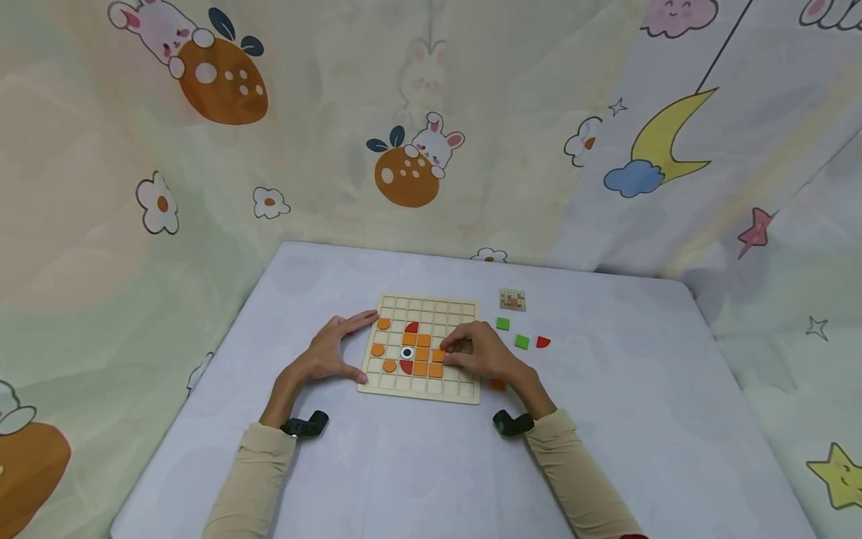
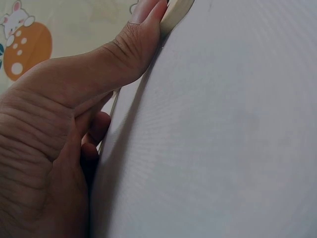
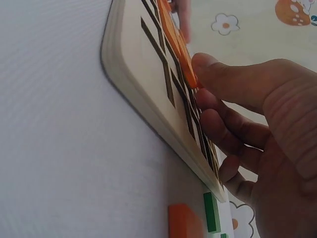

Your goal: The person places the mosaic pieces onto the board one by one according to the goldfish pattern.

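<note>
A wooden grid board point(image 1: 397, 385) lies on the table with orange square tiles point(image 1: 420, 368), orange round tiles point(image 1: 378, 349), red quarter-circle tiles point(image 1: 406, 367) and an eye tile point(image 1: 407, 352) in its cells. Along the board's left edge my left hand point(image 1: 330, 350) is spread, thumb at the near corner and fingertips higher up. My right hand point(image 1: 480, 352) reaches over the right half; its thumb and forefinger pinch an orange square tile point(image 1: 438, 355) at the right of the orange group. In the right wrist view the thumb tip touches orange at the board's surface point(image 3: 143, 64).
Right of the board lie two green square tiles point(image 1: 521, 342), a red quarter-circle tile point(image 1: 543, 342) and an orange tile point(image 1: 497, 385) partly under the right wrist. A small patterned card point(image 1: 512, 299) lies behind them. Printed cloth point(image 1: 323, 150) hangs behind the white table point(image 1: 606, 359).
</note>
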The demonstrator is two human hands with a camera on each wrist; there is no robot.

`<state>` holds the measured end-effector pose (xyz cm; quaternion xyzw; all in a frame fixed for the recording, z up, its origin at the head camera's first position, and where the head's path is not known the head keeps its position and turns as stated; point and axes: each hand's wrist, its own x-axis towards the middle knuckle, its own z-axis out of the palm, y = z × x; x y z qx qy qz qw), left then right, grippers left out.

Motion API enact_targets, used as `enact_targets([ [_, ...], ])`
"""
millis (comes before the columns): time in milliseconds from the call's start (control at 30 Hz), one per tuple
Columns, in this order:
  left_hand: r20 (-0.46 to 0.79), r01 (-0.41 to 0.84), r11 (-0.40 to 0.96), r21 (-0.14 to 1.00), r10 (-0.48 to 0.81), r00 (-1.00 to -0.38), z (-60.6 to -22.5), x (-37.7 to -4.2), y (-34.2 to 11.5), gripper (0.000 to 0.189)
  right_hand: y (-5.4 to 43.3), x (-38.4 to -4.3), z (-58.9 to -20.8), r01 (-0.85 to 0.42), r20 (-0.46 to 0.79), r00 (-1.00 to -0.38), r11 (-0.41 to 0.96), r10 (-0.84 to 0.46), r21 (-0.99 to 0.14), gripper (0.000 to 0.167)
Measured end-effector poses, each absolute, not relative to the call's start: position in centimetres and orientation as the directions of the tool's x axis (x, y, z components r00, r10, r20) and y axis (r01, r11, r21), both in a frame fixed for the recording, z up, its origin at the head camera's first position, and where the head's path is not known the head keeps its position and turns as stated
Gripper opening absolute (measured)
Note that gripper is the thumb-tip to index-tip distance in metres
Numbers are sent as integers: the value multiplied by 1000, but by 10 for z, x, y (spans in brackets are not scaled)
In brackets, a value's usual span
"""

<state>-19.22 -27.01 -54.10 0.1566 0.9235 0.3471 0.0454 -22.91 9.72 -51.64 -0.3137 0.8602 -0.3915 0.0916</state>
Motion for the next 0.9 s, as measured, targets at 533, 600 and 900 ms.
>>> enact_targets([
  [533,32,274,704,655,336,-941,-540,-195,-271,128,88,-231,-513,-514,95,-777,541,-622,-665,10],
  [600,25,267,704,658,334,-942,-539,-194,-270,128,92,-230,-511,-517,106,-782,544,-614,-661,12],
  [900,9,245,717,653,316,-949,-538,-192,-270,128,138,-223,-496,-484,102,-814,570,-572,-663,23],
])
